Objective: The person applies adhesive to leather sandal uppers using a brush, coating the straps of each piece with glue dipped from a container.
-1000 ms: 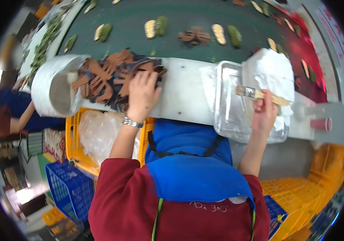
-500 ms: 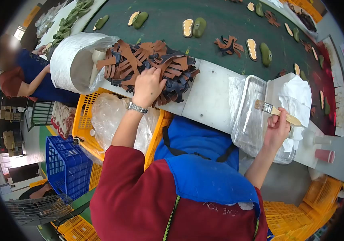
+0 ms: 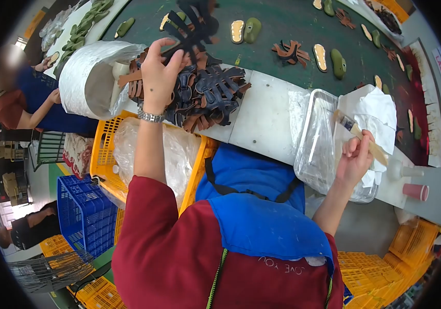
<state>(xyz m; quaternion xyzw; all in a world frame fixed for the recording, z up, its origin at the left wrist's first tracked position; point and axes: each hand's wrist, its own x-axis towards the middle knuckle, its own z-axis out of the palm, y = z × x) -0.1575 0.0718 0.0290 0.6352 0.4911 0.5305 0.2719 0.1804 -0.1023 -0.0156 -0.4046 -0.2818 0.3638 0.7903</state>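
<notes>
My left hand [image 3: 159,77] is closed on a strappy sandal upper [image 3: 195,30], dark with some brown, raised above the pile and partly blurred. Beneath it lies a heap of sandal uppers [image 3: 215,90], brown and dark blue, on the pale ledge. My right hand [image 3: 355,158] grips a paintbrush [image 3: 358,133] by its wooden handle, bristles pointing up and left. The brush is over a plastic-covered metal tray [image 3: 313,149] and beside white cloths [image 3: 377,116].
Green soles [image 3: 253,30] and pale insoles [image 3: 320,57] lie on the dark green belt [image 3: 205,44]. A wrapped white bucket [image 3: 84,82] lies tipped at left. A yellow crate [image 3: 102,154] stands below. A pink cup [image 3: 416,192] is at right; a co-worker [image 3: 32,95] at far left.
My left hand has lifted a sandal upper from the heap, up toward the belt. My right hand has tilted the brush more upright. Another person has come further into view at lower left.
</notes>
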